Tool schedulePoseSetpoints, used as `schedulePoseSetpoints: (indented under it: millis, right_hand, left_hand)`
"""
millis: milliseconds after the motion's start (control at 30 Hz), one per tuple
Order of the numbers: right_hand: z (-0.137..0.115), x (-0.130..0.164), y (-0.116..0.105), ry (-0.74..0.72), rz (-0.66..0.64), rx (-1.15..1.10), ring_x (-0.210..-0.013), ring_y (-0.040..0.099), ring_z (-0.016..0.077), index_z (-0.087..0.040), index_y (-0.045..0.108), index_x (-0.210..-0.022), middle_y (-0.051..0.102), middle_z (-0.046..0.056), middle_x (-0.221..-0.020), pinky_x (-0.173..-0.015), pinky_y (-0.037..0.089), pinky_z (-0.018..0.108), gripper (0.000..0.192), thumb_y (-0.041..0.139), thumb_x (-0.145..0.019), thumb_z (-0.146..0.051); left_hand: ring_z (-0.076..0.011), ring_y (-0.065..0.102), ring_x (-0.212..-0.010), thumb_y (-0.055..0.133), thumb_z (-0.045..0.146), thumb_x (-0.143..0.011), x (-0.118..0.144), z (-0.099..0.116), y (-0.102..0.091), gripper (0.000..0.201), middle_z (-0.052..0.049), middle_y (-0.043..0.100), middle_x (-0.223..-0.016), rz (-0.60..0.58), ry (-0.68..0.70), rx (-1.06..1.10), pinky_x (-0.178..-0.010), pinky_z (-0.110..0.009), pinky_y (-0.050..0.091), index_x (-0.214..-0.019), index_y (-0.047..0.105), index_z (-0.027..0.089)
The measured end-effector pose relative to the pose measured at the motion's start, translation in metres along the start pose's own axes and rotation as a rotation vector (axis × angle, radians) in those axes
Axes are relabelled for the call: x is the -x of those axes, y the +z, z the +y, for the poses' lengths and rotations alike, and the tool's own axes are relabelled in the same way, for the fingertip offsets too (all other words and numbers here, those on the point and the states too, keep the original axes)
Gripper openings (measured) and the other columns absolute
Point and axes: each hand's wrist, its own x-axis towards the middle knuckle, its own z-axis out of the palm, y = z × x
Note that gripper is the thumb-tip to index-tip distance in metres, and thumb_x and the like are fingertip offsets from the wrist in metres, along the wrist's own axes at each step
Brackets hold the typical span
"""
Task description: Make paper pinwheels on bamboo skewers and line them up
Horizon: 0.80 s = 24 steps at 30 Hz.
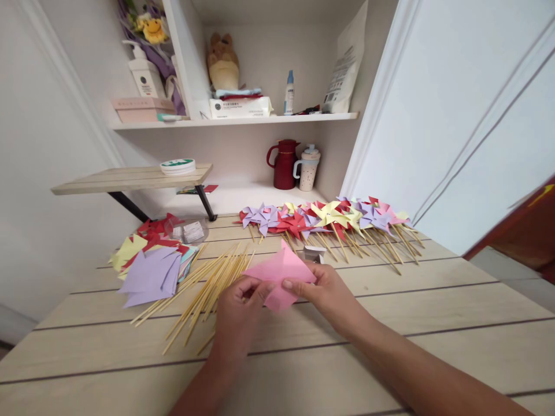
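Observation:
A folded pink paper (281, 271) is held just above the wooden table (433, 312) at the centre. My left hand (237, 309) pinches its lower left edge. My right hand (323, 289) grips its right side with thumb on top. A loose heap of thin wooden sticks (208, 283) lies just left of my hands. Further left is a stack of cut paper squares, purple on top (151, 274). Behind the paper stands a small box (313, 253).
A row of finished paper pinwheels on sticks (329, 222) lies across the back of the table. A clear plastic container (191, 231) sits back left. A red jug (284, 164) and a mug (307, 167) stand in the alcove under a shelf.

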Motion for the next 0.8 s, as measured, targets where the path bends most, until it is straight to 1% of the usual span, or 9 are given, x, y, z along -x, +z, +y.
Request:
schedulePoseSetpoints:
  millis: [133, 233, 300, 400, 467, 533, 633, 700, 800]
  right_hand:
    - [0.0, 0.0, 0.001, 0.011, -0.001, -0.06, -0.068, 0.062, 0.0178, -0.014, 0.075, -0.085, 0.072, 0.004, -0.076, -0.067, 0.048, 0.031, 0.032, 0.079, -0.075, -0.045]
    - [0.0, 0.0, 0.001, 0.032, 0.005, -0.11, -0.068, 0.063, 0.0176, -0.014, 0.075, -0.084, 0.074, 0.005, -0.078, -0.069, 0.048, 0.031, 0.034, 0.081, -0.072, -0.046]
    - [0.0, 0.0, 0.001, 0.031, 0.021, -0.12, -0.069, 0.063, 0.0178, -0.014, 0.076, -0.085, 0.075, 0.006, -0.079, -0.071, 0.048, 0.032, 0.035, 0.081, -0.072, -0.046]
    - [0.0, -0.001, 0.001, 0.01, 0.045, -0.105, -0.068, 0.062, 0.0176, -0.014, 0.076, -0.085, 0.074, 0.005, -0.078, -0.07, 0.048, 0.032, 0.035, 0.08, -0.073, -0.046]
    - [0.001, 0.0, 0.002, -0.008, 0.049, -0.077, -0.067, 0.061, 0.0171, -0.015, 0.076, -0.085, 0.072, 0.004, -0.075, -0.067, 0.047, 0.031, 0.033, 0.079, -0.073, -0.046]
    - [0.003, 0.0, 0.003, -0.015, 0.04, -0.057, -0.067, 0.06, 0.017, -0.015, 0.075, -0.084, 0.071, 0.003, -0.074, -0.066, 0.046, 0.031, 0.032, 0.079, -0.074, -0.045]
    - [0.005, 0.0, 0.004, 0.002, 0.018, -0.065, -0.068, 0.062, 0.0178, -0.015, 0.076, -0.083, 0.072, 0.004, -0.075, -0.068, 0.048, 0.031, 0.031, 0.08, -0.073, -0.045]
    - [0.005, 0.0, 0.006, 0.014, 0.013, -0.078, -0.069, 0.063, 0.0182, -0.015, 0.076, -0.083, 0.074, 0.004, -0.077, -0.069, 0.049, 0.031, 0.032, 0.081, -0.072, -0.045]
    - [0.005, 0.0, 0.007, 0.015, 0.018, -0.094, -0.07, 0.065, 0.0193, -0.015, 0.077, -0.084, 0.075, 0.005, -0.078, -0.071, 0.05, 0.033, 0.033, 0.081, -0.072, -0.046]
  left_hand:
    - [-0.0148, 0.049, -0.059, 0.075, 0.051, -0.073, 0.001, 0.001, 0.002, 0.036, 0.0, 0.058, -0.058, -0.053, -0.012, 0.06, -0.057, -0.025, 0.036, -0.058, 0.069, 0.019]
    - [-0.0163, 0.052, -0.063, 0.072, 0.058, -0.075, 0.001, 0.004, 0.004, 0.041, -0.002, 0.061, -0.064, -0.122, -0.064, 0.238, -0.061, -0.026, 0.04, -0.063, 0.069, 0.019]
    - [-0.0179, 0.056, -0.067, 0.071, 0.059, -0.077, 0.002, 0.007, 0.005, 0.041, -0.004, 0.064, -0.066, -0.194, -0.078, 0.363, -0.067, -0.028, 0.044, -0.066, 0.07, 0.019]
    - [-0.0217, 0.062, -0.077, 0.07, 0.054, -0.08, 0.002, 0.009, 0.005, 0.037, -0.007, 0.07, -0.075, -0.327, -0.108, 0.456, -0.08, -0.034, 0.048, -0.086, 0.076, 0.018]
    - [-0.0233, 0.065, -0.083, 0.073, 0.05, -0.079, 0.002, 0.007, 0.004, 0.038, -0.008, 0.073, -0.082, -0.386, -0.154, 0.47, -0.084, -0.035, 0.048, -0.098, 0.076, 0.017]
    - [-0.0233, 0.065, -0.083, 0.078, 0.048, -0.075, 0.002, 0.003, 0.003, 0.038, -0.008, 0.073, -0.084, -0.391, -0.188, 0.453, -0.082, -0.034, 0.048, -0.098, 0.077, 0.017]
    - [-0.0203, 0.063, -0.077, 0.079, 0.048, -0.073, 0.0, -0.003, 0.002, 0.035, -0.007, 0.072, -0.079, -0.307, -0.206, 0.417, -0.075, -0.031, 0.047, -0.085, 0.078, 0.016]
    - [-0.0183, 0.061, -0.074, 0.079, 0.048, -0.074, -0.001, -0.005, 0.002, 0.034, -0.006, 0.071, -0.076, -0.258, -0.218, 0.425, -0.073, -0.03, 0.046, -0.081, 0.077, 0.015]
    - [-0.0176, 0.061, -0.075, 0.078, 0.045, -0.075, -0.001, -0.005, 0.002, 0.031, -0.006, 0.072, -0.078, -0.267, -0.228, 0.462, -0.075, -0.03, 0.046, -0.082, 0.077, 0.015]
